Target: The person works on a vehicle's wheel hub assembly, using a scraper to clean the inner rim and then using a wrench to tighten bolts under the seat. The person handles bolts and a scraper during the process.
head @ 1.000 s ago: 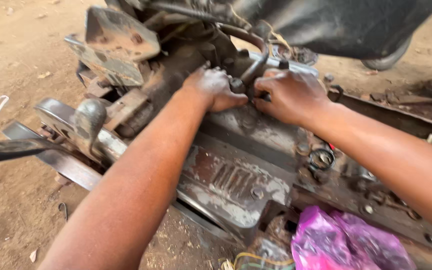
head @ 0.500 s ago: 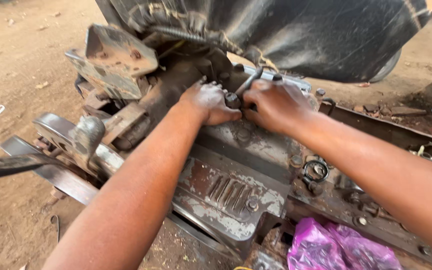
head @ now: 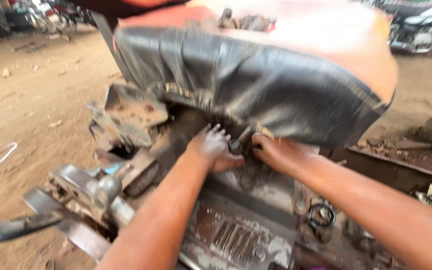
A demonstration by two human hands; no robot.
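I've got both hands at a small dark metal part just under the black seat cover, on the greasy engine block: left hand w/ fingers spread beside it, right hand fingers curled, can't tell if gripping.

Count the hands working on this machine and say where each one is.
2. The left hand and right hand meet at a small dark part under the black seat. Others may be out of view.
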